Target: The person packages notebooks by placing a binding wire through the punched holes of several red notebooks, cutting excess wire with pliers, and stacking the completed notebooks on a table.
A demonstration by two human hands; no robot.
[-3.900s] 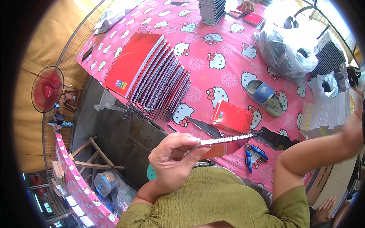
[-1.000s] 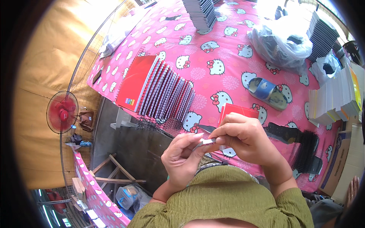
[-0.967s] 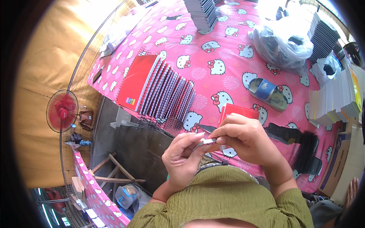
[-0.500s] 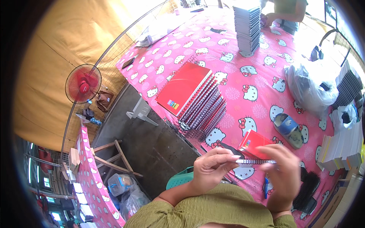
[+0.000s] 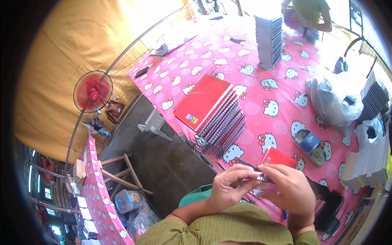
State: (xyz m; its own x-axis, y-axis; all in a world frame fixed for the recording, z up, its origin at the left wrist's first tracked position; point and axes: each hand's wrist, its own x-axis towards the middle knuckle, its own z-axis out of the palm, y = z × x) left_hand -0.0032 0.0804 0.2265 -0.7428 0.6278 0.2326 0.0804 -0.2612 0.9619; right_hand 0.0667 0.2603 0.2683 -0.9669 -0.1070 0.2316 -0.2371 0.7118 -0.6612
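Both sets of fingers (image 5: 249,176) were pinched shut on a small red notebook (image 5: 277,160), our left hand (image 5: 232,188) and right hand (image 5: 292,192) meeting at its spiral edge above the surface (image 5: 261,106). We judged many done: bound notebooks (image 5: 216,114) lay fanned beyond; loose coils (image 5: 328,206) waited rightward.

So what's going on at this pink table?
A person in a green top holds a thin, edge-on stack of pages between the left hand and the right hand, close to the chest. Just past the hands a single red notebook lies on the pink patterned table. Farther out sits a slanted row of red spiral notebooks, and a tall stack of notebooks stands near another person.
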